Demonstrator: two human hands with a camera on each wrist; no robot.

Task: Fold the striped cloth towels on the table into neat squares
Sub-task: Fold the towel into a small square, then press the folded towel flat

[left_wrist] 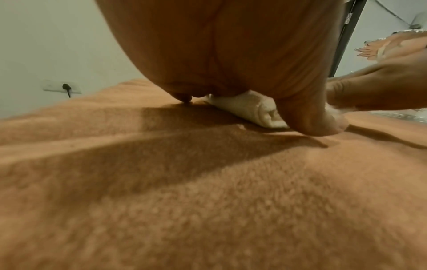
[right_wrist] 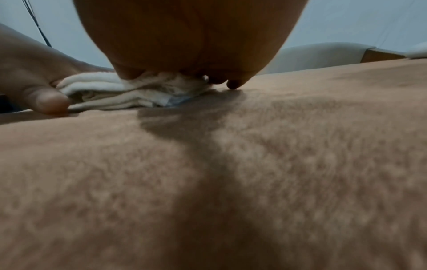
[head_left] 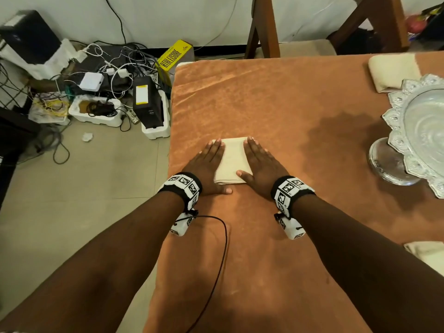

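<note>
Nearest the viewer, two bare forearms are stretched forward over a desk covered in an orange cloth, each wrist banded with black-and-white markers. At the near right edge, a corner of another cream cloth is seen; whether it is folded cannot be told.

Beyond the wrists, both hands are laid flat on a small cream towel near the desk's left edge. The left hand is spread palm down over the towel's left side, its fingers straight and pressing, gripping nothing, with the thumb on the desk just before the towel. The right hand mirrors it on the right side, fingers straight and pressing, thumb resting on the towel's near right corner. In the wrist views, several stacked layers are shown at the towel's near edge, squeezed under the palms.

This towel is judged to be folded down to a compact near-square, with only flattening and squaring of its edges left. No stripes can be made out on it.

Farther off, to the right, a silver scalloped bowl is set on a glass foot. Behind it, at the far right edge, a folded cream towel is already laid aside, seemingly done.
</note>
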